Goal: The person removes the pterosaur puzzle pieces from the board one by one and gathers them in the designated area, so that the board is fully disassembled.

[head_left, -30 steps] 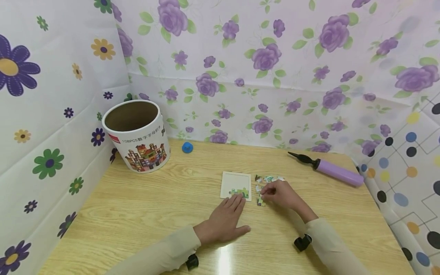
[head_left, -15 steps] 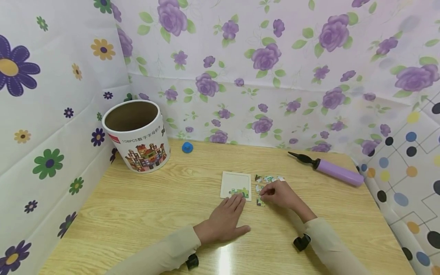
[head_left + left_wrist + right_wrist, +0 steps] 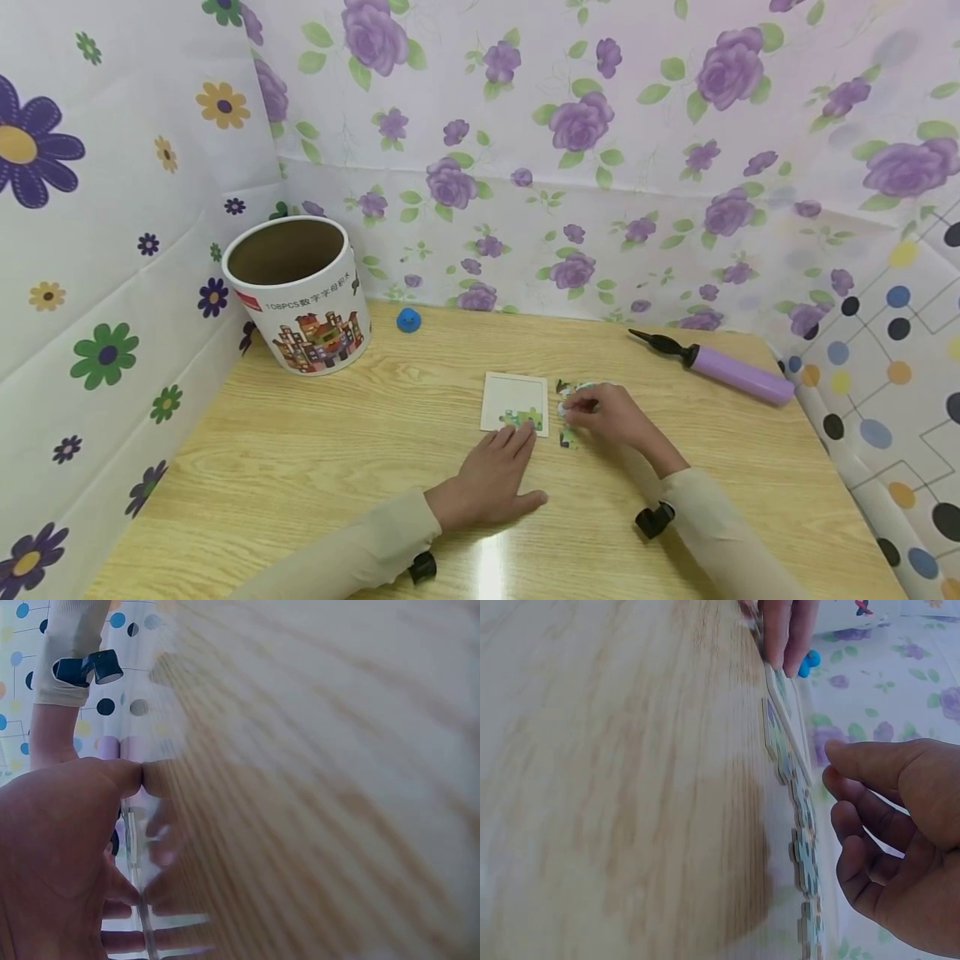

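A square pale jigsaw tray (image 3: 513,389) lies on the table, with joined green puzzle pieces (image 3: 531,415) in its near right corner. My left hand (image 3: 491,475) lies flat, its fingertips on the tray's near edge and its thumb out on the table. To the right of the tray are several loose puzzle pieces (image 3: 567,438), partly hidden under my right hand (image 3: 611,414). In the right wrist view that hand hovers beside the row of pieces (image 3: 805,859). Its thumb and index fingertips are close but slightly apart, with nothing seen between them; the other fingers are loosely curled.
A large white printed bucket (image 3: 300,292) stands at the back left, near a small blue toy (image 3: 408,320). A purple hand pump (image 3: 738,373) with a black nozzle lies at the back right. Patterned cloth walls (image 3: 480,183) enclose the wooden table (image 3: 337,450).
The right hand has moved slightly away from the person, from the nearest loose pieces towards the farther ones, covering more of the back row. My left hand and the tray stay in place.
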`<state>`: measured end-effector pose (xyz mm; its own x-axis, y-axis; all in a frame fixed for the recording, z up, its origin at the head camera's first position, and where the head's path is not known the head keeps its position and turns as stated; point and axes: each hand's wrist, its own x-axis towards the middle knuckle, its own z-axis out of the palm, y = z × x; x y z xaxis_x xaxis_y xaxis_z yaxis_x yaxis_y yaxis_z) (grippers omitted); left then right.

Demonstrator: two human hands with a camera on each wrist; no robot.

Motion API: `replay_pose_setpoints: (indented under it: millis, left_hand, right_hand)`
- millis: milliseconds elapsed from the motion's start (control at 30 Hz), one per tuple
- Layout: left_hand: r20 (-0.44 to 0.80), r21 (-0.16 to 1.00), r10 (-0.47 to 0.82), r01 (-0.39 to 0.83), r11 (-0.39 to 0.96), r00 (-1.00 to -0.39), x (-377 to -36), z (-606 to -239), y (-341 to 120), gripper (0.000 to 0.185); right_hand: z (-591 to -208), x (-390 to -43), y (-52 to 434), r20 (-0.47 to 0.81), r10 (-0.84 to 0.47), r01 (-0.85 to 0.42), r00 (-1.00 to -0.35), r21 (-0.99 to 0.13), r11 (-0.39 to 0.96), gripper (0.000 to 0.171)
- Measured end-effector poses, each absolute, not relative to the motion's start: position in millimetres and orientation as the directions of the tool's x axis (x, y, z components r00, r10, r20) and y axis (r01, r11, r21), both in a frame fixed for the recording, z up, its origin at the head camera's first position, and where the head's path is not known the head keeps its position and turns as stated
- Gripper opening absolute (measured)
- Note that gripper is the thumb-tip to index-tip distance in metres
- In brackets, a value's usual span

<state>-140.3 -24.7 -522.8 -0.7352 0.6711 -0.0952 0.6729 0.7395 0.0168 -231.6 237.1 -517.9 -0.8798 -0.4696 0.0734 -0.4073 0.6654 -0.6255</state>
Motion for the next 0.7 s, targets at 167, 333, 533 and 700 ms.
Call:
replay_pose_setpoints:
  millis: [167, 333, 533, 700]
  left_hand:
    - [-0.086, 0.002, 0.684, 0.686, 0.727, -0.724, -139, -524, -24, 0.083]
    - [-0.101, 0.012, 0.670, 0.672, 0.740, -0.736, -136, -524, -23, 0.081]
    - [-0.085, 0.025, 0.669, 0.670, 0.742, -0.738, -133, -528, -22, 0.079]
    - [-0.119, 0.082, 0.662, 0.657, 0.749, -0.740, -131, -524, -21, 0.078]
  right_hand:
    - [-516, -235, 228, 0.066, -0.467, -0.402, -0.882, -0.625, 0.669, 0.011]
    - [-513, -240, 219, 0.064, -0.474, -0.405, -0.878, -0.629, 0.664, 0.013]
    - [-509, -247, 205, 0.081, -0.527, -0.452, -0.846, -0.633, 0.629, 0.015]
    - [-510, -251, 190, 0.074, -0.552, -0.461, -0.831, -0.647, 0.607, 0.014]
